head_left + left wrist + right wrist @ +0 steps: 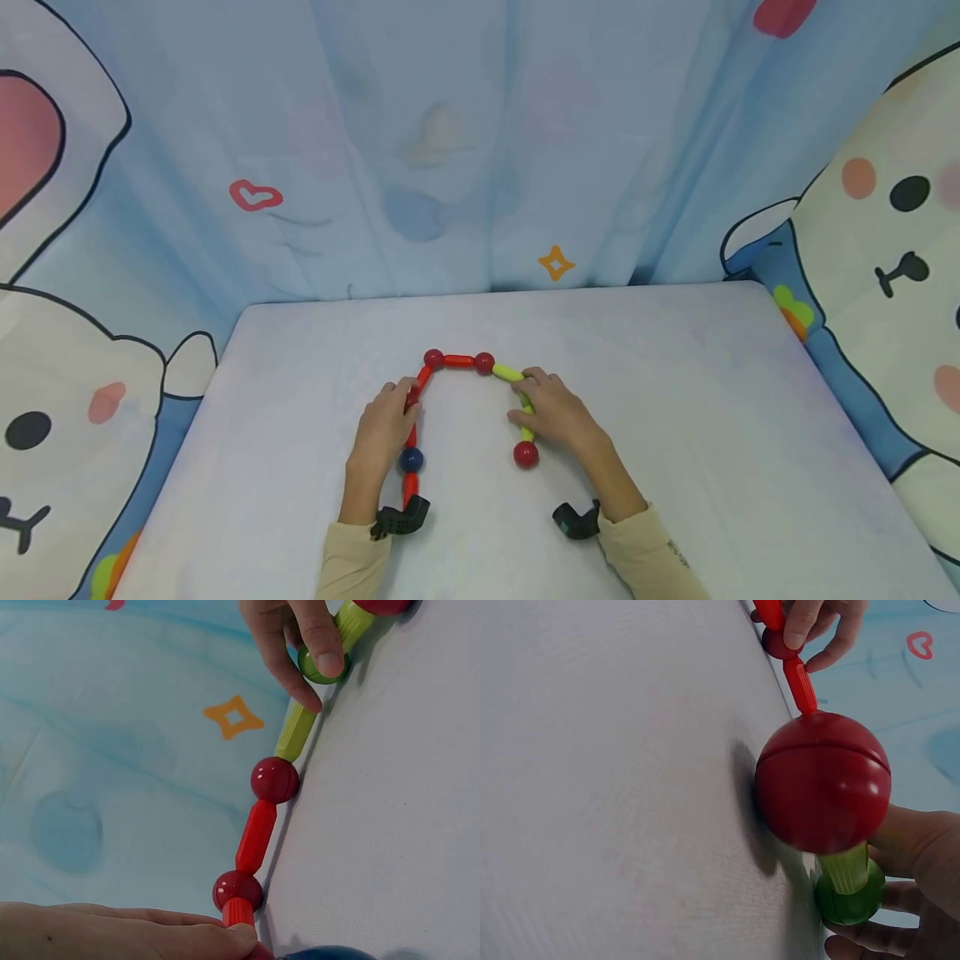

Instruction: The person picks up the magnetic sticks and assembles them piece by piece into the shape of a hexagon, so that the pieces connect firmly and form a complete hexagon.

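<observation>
A chain of rods and balls lies in an arch on the white table. My left hand [381, 425] pinches a red ball [774, 646] on its left side, where two red rods meet. Below that come a blue ball [411, 460] and another red rod [410, 485]. Across the top, a red rod [459, 361] joins two red balls. My right hand [558, 410] holds a green ball [849, 904] between thumb and fingers, largely covered in the head view. Yellow-green rods [507, 372] meet at it, and a red ball [526, 455] ends that side.
The white table [712, 417] extends to both sides of the chain. A blue curtain [465, 150] with cartoon prints hangs behind its far edge. Black wrist cameras [576, 521] sit at both sleeves, the left one overlapping the chain's lower end in the head view.
</observation>
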Action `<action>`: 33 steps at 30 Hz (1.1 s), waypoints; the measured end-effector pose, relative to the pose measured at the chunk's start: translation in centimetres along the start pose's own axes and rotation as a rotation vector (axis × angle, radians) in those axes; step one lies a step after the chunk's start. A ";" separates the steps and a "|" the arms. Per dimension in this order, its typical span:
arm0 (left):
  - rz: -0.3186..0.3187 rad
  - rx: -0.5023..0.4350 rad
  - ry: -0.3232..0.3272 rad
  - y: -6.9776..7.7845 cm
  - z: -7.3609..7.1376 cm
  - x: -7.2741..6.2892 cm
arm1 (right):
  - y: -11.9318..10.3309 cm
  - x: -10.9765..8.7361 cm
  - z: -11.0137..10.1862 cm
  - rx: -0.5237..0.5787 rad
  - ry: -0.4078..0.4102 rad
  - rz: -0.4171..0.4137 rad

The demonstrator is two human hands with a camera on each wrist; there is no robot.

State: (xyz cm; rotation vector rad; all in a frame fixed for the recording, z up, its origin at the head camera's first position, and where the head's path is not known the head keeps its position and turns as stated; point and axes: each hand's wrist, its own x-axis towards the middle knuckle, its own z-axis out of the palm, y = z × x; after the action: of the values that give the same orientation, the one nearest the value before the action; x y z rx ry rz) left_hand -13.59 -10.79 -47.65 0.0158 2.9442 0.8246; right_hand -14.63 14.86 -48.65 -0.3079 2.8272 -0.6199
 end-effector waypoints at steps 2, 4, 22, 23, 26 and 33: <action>0.004 -0.004 -0.001 0.0 0.0 0.0 | 0.0 0.0 0.1 0.006 0.002 0.011; 0.009 0.000 0.000 0.1 -0.1 0.0 | 0.0 0.0 0.1 0.011 0.002 0.012; 0.002 0.011 -0.014 0.0 0.1 0.1 | 1.0 1.1 0.5 0.247 0.069 0.078; 0.003 0.015 -0.014 0.0 0.1 0.2 | 1.0 1.2 0.5 0.248 0.076 0.082; 0.002 0.020 -0.015 0.0 0.1 0.2 | 0.9 1.3 0.6 0.243 0.095 0.091; 0.013 0.021 -0.021 0.1 0.1 0.3 | 0.6 1.5 1.0 0.129 0.156 0.152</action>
State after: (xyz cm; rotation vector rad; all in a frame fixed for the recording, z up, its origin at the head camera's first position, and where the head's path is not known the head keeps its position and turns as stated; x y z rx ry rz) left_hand -13.84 -10.67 -47.73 0.0450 2.9358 0.7908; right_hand -15.83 14.62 -50.08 -0.0217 2.9037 -0.8206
